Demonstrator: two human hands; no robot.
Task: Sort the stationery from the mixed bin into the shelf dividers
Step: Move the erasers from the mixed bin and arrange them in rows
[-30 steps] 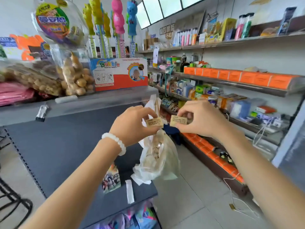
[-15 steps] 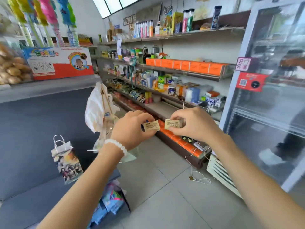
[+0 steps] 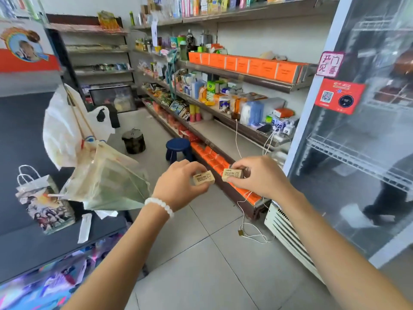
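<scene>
My left hand (image 3: 178, 186), with a white bead bracelet at the wrist, pinches a small tan box (image 3: 203, 178) between thumb and fingers. My right hand (image 3: 257, 175) grips a second small tan box (image 3: 232, 174) of the same kind. Both boxes are held side by side, a little apart, at chest height over the aisle floor. The wall shelves (image 3: 225, 130) with orange boxes and mixed goods stand ahead and to the right. No mixed bin shows in view.
A clear plastic bag (image 3: 107, 175) and a white bag (image 3: 60, 130) hang at the left by a dark counter (image 3: 26, 238) with a small gift bag (image 3: 44, 202). A blue stool (image 3: 178, 147) and a dark pot (image 3: 133, 141) stand on the floor. A glass-door fridge (image 3: 357, 130) fills the right.
The view has swung right, away from the counter and toward the aisle and wall shelves. Both hands keep their boxes in the same pinch, side by side.
</scene>
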